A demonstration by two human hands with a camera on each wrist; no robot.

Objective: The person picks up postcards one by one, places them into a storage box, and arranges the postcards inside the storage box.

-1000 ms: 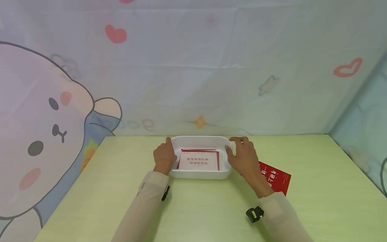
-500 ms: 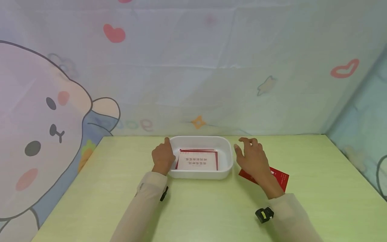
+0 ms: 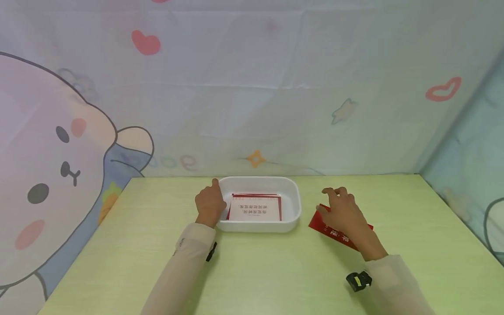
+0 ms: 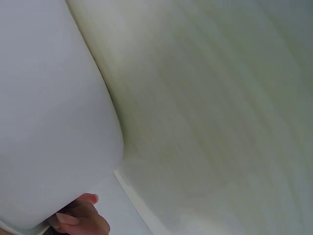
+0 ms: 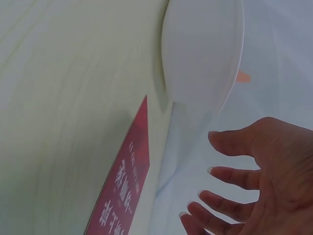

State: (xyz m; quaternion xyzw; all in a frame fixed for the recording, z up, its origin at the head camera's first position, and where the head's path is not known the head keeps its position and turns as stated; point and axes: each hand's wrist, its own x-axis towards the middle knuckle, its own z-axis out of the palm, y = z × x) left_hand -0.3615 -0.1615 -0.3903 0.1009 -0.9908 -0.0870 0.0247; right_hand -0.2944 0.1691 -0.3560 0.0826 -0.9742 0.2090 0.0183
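Note:
A white plastic tray (image 3: pixel 252 226) stands near the back of the table, and cards with red borders and printed writing (image 3: pixel 253 209) lie inside it. My left hand (image 3: pixel 210 202) grips the tray's left end. In the left wrist view, its fingers (image 4: pixel 80 219) curl in under the rim of the tray wall (image 4: pixel 54 112). Right of the tray lies a red card with white lettering (image 3: pixel 330 232). Over it hovers my right hand (image 3: pixel 343 213), partly hiding it in the head view. The right wrist view shows that hand's fingers spread and apart from the red card (image 5: pixel 122 191).
The pale green table (image 3: pixel 267 271) meets a hanging cloth (image 3: pixel 244 87) printed with a bear and hearts along its back edge. A dark cable (image 3: pixel 488 227) hangs at the far right. A small black device (image 3: pixel 358 281) is strapped at my right wrist.
My right hand has let go of the tray's right end and moved right and toward me, over the red card. The left hand keeps its grip on the tray.

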